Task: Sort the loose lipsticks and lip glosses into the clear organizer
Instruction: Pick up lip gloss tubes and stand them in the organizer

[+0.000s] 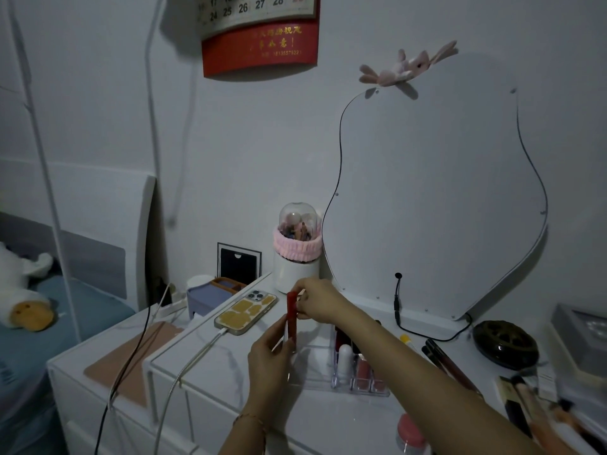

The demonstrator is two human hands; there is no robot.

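Both hands hold one red lip gloss tube (291, 315) upright over the left end of the clear organizer (315, 366). My left hand (269, 362) grips the tube's lower part. My right hand (315, 300) pinches its top end. The organizer's right compartments hold a white tube (345, 359) and pinkish lipsticks (363, 372). Several loose dark and peach lip products (538, 412) lie on the dresser at the right, with two long dark tubes (446, 362) beside my right forearm.
A phone (246, 311) on a charging cable lies left of the organizer. A white cup with a pink band (295, 257) and a curvy mirror (437, 205) stand behind. A dark round dish (504, 344) and a pink-lidded jar (410, 431) sit at the right.
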